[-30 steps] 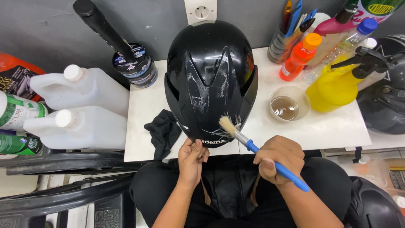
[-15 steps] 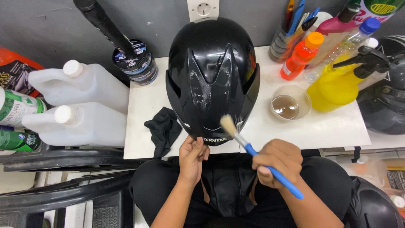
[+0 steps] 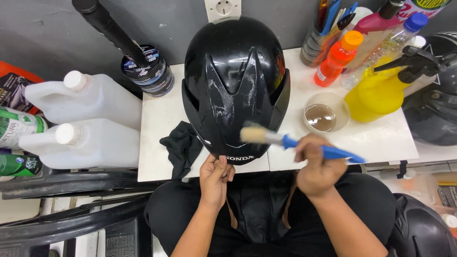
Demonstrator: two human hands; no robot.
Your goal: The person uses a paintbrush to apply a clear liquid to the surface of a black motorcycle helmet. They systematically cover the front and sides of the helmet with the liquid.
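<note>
Two white jugs [image 3: 85, 97] left of the white table [image 3: 157, 119], black cloth [image 3: 182, 145] on it. Yellow spray bottle [image 3: 381, 90], orange bottle [image 3: 339, 58], clear bowl [image 3: 327, 112] at right. Stacked tins [image 3: 147, 71] at back.

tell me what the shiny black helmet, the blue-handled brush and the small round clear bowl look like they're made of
Shiny black helmet: looks like hard glossy plastic or painted shell, judging by sharp reflections and pale smears. Blue-handled brush in the right hand: smooth handle, probably plastic, with pale soft bristles. Small round clear bowl: see-through, plastic or glass, cannot tell which.
</note>
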